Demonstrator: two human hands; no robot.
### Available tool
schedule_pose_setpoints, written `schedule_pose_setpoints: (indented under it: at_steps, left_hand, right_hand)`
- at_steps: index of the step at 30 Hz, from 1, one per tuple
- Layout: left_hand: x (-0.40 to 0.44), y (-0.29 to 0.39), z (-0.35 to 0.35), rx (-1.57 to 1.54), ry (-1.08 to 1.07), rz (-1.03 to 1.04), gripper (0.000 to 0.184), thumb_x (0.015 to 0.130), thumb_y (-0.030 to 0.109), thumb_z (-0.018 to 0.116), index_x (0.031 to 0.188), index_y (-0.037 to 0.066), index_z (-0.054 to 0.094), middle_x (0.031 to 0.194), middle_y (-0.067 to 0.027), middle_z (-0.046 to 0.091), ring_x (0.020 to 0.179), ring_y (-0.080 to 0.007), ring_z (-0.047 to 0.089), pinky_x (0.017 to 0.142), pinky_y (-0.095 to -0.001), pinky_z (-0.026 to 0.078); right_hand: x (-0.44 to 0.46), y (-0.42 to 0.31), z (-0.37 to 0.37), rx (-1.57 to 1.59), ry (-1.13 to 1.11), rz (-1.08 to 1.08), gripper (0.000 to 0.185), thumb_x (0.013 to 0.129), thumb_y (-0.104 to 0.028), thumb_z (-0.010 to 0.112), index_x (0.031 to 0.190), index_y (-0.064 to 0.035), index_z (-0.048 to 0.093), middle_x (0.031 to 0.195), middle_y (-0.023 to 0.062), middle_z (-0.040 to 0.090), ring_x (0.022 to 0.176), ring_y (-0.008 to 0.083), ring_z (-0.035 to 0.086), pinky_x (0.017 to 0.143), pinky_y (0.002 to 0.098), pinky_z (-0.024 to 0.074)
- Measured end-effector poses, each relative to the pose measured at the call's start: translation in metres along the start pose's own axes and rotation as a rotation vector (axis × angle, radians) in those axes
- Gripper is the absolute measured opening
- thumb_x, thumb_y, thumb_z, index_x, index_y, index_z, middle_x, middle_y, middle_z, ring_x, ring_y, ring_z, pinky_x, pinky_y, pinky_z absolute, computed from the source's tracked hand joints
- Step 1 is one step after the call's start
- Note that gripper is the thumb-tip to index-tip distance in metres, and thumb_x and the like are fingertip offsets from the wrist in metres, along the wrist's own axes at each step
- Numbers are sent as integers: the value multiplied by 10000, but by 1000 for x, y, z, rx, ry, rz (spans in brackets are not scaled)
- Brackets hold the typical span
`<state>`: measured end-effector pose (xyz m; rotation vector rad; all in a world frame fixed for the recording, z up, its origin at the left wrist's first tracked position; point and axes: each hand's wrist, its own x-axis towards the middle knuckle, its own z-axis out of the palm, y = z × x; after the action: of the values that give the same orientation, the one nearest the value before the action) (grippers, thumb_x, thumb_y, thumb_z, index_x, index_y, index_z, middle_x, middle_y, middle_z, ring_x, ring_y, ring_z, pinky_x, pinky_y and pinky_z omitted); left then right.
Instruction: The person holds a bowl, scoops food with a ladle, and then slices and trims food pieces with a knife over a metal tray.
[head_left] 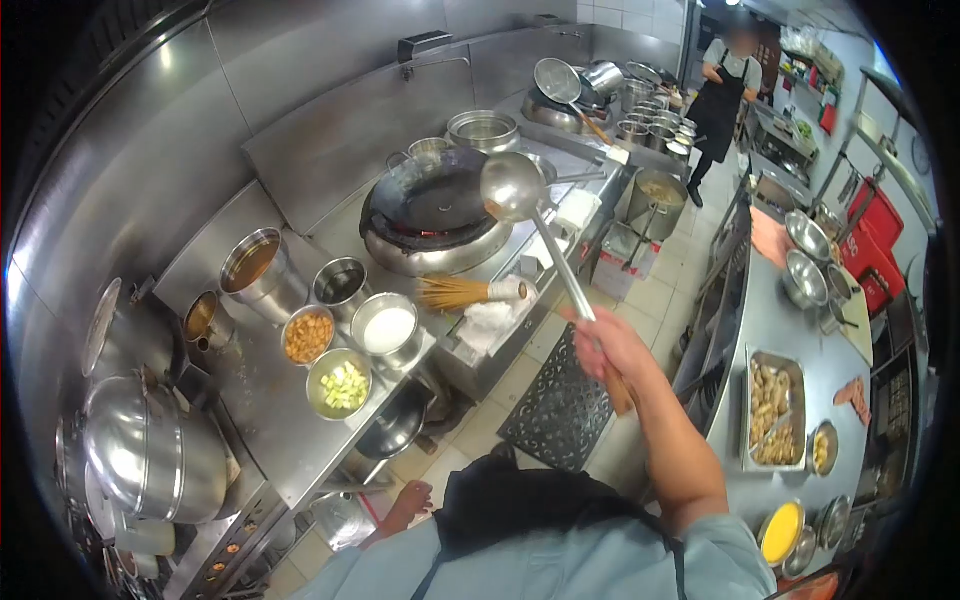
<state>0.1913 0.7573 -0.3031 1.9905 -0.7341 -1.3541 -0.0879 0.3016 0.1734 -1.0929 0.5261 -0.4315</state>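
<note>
Head view: our right hand grasps the handle of one steel ladle, fingers wrapped above its wooden end. We see that ladle raised in the air, its bowl beside the wok's right rim; how high it hangs, and whether it holds anything, we cannot tell. Our left hand, one of our two, is released, fingers loosely bent, nothing seen in it, beyond the front edge of the counter.

We judge the step in hand to be handling the ladle above the stove's front edge; the next move calls for a firm grip and a bowl kept clear of the rim.

Counting, we find one wok and one bamboo brush near the stove's front edge. Around the counter's corner nearest the stove we count six containers: two with brown contents, one with dark liquid, one with white contents, one with brown cubes, and, by the front edge, one with green pieces.
</note>
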Motion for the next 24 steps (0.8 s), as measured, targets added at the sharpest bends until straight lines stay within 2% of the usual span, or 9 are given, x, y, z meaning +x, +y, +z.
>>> schedule_pose_setpoints:
  at_steps: [6,8,12,13,16,18,22,23,24]
  left_hand:
    - [33,19,32,312,13,-168,168,981,270,639,1055,121,663,855,-70,660,724,-219,687,600,-407,529]
    - [46,37,36,307,44,-187,159,988,266,628,1057,125,654,873,-73,661,732,-223,692,602,-409,532]
    - [78,67,55,161,127,-211,141,1004,259,607,1060,133,637,909,-79,663,748,-231,702,605,-414,538]
    - [85,79,57,106,150,-210,137,1008,257,602,1061,135,633,918,-81,664,752,-233,704,606,-415,539]
    - [103,112,68,-227,259,-232,124,1019,251,586,1064,141,620,946,-86,666,764,-238,711,609,-418,544]
    - [112,134,77,-467,353,-220,115,1027,248,576,1065,145,612,964,-89,667,772,-242,716,610,-421,547]
    - [114,168,104,-642,590,-184,142,973,251,609,978,109,598,921,-128,642,788,-300,697,653,-446,543]
    - [116,177,110,-680,628,-225,195,906,251,659,871,69,600,837,-163,619,789,-355,671,683,-473,526]
    - [108,185,118,-464,608,-201,212,874,252,683,849,57,603,823,-175,625,792,-375,669,685,-490,519]
  right_hand:
    - [258,-47,-21,-59,78,193,49,997,-100,593,978,-58,576,696,-3,525,488,81,447,428,249,379]
    - [343,-47,-35,-6,88,267,212,978,-145,594,788,-54,563,611,40,541,471,150,534,412,298,410]
    - [427,-24,-36,-601,47,222,266,951,-127,582,699,-46,614,561,68,554,432,178,531,409,306,407]
    - [431,-19,-31,-525,23,301,198,984,-126,577,832,-23,653,621,40,569,456,129,531,405,267,393]
    - [455,-47,-81,469,-220,784,146,1024,-127,567,974,-16,646,701,10,575,487,67,525,409,208,378]
    - [472,-65,-105,308,-226,725,144,1055,-133,546,1107,-13,605,756,-3,568,526,20,525,423,164,376]
    - [469,-56,-89,-963,-115,165,132,1036,-141,579,1031,-11,595,721,10,565,530,77,532,414,257,396]
    - [482,-28,-107,-991,-57,90,136,986,-127,627,951,0,593,728,55,598,528,140,566,405,325,405]
    - [492,-31,-123,-730,-160,226,150,972,-129,637,962,13,588,743,83,617,545,170,592,426,351,431]
